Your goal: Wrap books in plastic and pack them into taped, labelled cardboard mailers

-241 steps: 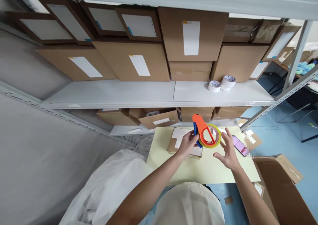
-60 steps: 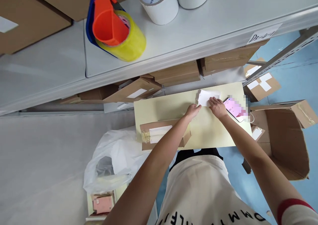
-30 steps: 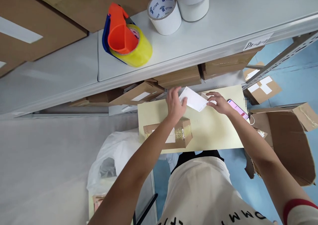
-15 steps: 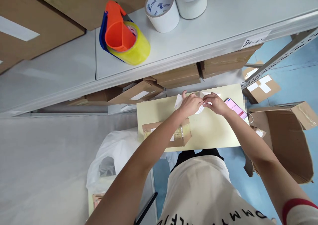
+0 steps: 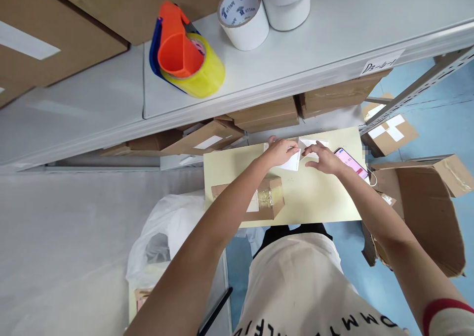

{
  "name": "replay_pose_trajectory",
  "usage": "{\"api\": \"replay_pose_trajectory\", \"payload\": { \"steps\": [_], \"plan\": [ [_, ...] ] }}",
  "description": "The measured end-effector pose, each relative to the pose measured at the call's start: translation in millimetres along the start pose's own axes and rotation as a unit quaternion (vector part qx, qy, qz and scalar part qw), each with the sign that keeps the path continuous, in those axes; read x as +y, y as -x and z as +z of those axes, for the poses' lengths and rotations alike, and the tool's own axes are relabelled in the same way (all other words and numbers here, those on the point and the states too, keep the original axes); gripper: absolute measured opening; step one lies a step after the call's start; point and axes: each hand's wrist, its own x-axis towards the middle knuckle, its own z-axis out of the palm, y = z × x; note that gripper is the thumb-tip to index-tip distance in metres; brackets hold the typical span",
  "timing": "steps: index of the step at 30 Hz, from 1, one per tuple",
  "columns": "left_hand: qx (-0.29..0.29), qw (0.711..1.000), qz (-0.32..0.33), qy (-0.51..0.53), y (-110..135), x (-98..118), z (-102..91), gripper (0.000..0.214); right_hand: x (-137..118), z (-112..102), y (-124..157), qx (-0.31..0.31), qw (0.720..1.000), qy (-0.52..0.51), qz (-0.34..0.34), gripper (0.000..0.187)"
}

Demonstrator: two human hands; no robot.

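Observation:
My left hand (image 5: 280, 153) is closed on a white piece of paper or card (image 5: 291, 164), which sticks out below its fingers over the small pale-yellow table (image 5: 314, 202). My right hand (image 5: 321, 159) is just to the right, thumb and fingers apart, with nothing visible between them. A second white sheet (image 5: 311, 143) lies behind the right hand and is partly covered by it. Right of that hand lies a phone (image 5: 351, 163) with a pink screen and a white cable. A taped cardboard box (image 5: 272, 200) lies at the table's near left, partly behind my left forearm.
A grey shelf (image 5: 326, 24) crosses above the table, bearing an orange-and-blue tape dispenser (image 5: 181, 54) with yellow tape and white tape rolls (image 5: 246, 29). Cardboard boxes (image 5: 262, 113) fill the level below. An open carton (image 5: 425, 212) stands at right, a white plastic bag (image 5: 166, 227) at left.
My hands have drawn apart; the right has let go, its fingers now spread. The white paper in my left hand shows more fully, lower down.

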Motion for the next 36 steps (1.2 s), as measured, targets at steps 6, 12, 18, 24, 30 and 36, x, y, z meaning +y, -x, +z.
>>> {"api": "replay_pose_trajectory", "payload": {
  "steps": [6, 12, 18, 24, 30, 36],
  "plan": [
    [0.097, 0.995, -0.038, -0.006, -1, -7, -5.0, 0.024, 9, -3, -3, 0.001, 0.998, 0.064, 0.000, 0.011],
    [0.190, 0.977, -0.095, 0.031, 2, -26, -13.5, 0.017, 30, -15, 11, 0.027, 0.986, 0.164, 0.011, 0.019],
    [0.190, 0.970, -0.073, 0.132, 9, -19, -14.1, 0.016, 7, -23, 26, 0.107, 0.970, 0.204, 0.073, 0.040],
    [0.163, 0.951, 0.020, 0.262, 42, 19, -20.4, 0.012, -75, 8, 25, 0.169, 0.976, -0.108, 0.082, 0.067],
    [0.171, 0.910, 0.023, 0.378, 124, 4, -23.8, 0.025, -139, 46, 36, 0.258, 0.927, -0.237, 0.132, 0.044],
    [0.182, 0.787, -0.008, 0.589, 213, -42, 0.7, 0.041, -178, 88, 55, 0.324, 0.910, -0.234, 0.109, 0.038]
  ]
}}
